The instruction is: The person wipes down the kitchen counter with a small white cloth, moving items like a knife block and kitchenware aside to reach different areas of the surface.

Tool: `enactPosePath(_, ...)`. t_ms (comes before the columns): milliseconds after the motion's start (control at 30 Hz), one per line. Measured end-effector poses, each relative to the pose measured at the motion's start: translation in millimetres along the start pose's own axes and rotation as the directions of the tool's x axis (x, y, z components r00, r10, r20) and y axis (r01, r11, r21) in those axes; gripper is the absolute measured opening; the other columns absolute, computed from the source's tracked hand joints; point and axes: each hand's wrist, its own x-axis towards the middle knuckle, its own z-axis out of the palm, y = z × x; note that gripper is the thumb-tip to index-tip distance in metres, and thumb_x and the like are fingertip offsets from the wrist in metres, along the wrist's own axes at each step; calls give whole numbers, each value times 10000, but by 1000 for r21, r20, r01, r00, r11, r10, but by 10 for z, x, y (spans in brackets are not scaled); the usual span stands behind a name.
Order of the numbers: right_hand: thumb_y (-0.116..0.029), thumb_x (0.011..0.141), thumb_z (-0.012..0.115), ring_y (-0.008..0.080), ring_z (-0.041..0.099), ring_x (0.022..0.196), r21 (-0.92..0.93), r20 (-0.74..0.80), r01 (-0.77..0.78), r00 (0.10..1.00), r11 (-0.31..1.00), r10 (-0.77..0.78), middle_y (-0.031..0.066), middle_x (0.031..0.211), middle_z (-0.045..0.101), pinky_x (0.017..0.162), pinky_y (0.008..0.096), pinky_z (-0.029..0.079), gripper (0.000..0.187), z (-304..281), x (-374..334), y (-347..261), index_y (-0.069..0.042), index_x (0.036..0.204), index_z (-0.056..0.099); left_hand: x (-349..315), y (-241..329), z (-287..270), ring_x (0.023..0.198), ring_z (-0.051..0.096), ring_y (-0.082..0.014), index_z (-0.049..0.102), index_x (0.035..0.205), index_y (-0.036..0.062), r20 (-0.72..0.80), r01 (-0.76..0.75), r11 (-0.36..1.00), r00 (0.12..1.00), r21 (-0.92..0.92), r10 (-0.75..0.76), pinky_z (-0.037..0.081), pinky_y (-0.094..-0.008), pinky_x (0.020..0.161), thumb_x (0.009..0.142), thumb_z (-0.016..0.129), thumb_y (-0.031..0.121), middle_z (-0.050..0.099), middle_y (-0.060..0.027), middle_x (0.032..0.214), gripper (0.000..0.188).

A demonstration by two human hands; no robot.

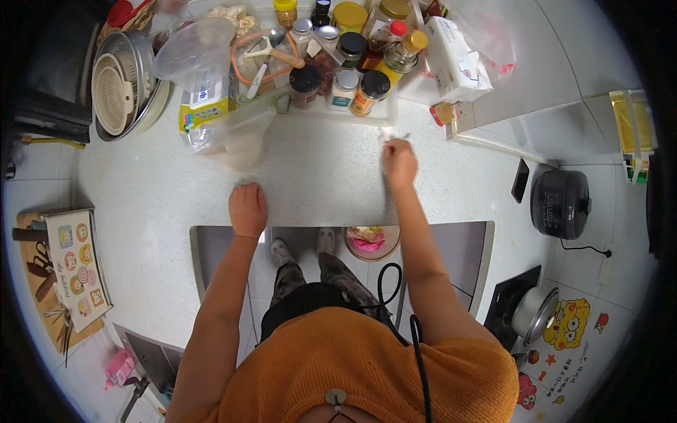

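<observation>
My left hand point(247, 210) is closed in a fist at the front edge of the white countertop point(317, 176), with nothing showing out of it. Farther up and to the right, my right hand point(400, 166) is closed with its knuckles low over the counter. A small whitish, blurred piece point(395, 132) shows just beyond its fingers; I cannot make out what it is. Beyond my left hand lies a clear plastic bag point(240, 137) with pale contents, blurred at its lower end. A yellow and white packet point(204, 106) lies against it.
Several jars and bottles stand on a white tray point(381, 113) at the back. Stacked metal bowls and strainers point(116, 92) stand at the far left. To the right are a phone point(520, 180), a black electric cooker point(560, 204) and a pot point(532, 314). A basket point(371, 243) is on the floor.
</observation>
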Motion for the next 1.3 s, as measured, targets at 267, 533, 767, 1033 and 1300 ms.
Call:
enactPosePath(267,-104,749,654,335,610,706,37,-12,-3,1000,999,4,148,824,625,646,398,496,54,178,-182,-109,-86,800,653,40,46,30,703,490,-311,535,896,45,-17,-7,999,1000,48,8,390,-418,634,818,537,91,512,-119,770,90)
enactPosePath(533,-91,786,631,318,620,729,36,-1,-3,1000,999,3,138,876,635,664,373,498,44,159,-114,-99,-61,810,653,-32,-25,0,768,505,-327,538,922,49,37,33,999,999,21,-34,397,-434,696,831,527,92,540,-130,826,101)
enactPosePath(767,-87,762,655,296,622,734,-133,1,-122,992,984,123,144,820,636,674,360,494,89,-367,10,440,-44,840,654,-18,-1,15,719,500,-293,545,887,60,1,-6,999,1000,47,6,396,-401,642,825,544,90,526,-105,794,68)
enactPosePath(1033,-64,759,620,258,605,772,260,135,327,919,909,-369,90,886,615,644,349,500,135,300,-808,-1008,-104,882,658,26,45,11,722,502,-292,547,889,58,-20,-16,999,1000,41,17,397,-406,648,825,543,89,527,-111,796,72)
enactPosePath(1300,-77,794,589,294,588,751,-71,-74,223,971,972,-228,126,867,608,651,391,481,150,11,-576,-122,-103,923,660,5,9,-24,718,491,-309,538,892,61,19,-8,1000,1000,29,7,395,-421,650,827,524,89,519,-114,776,72)
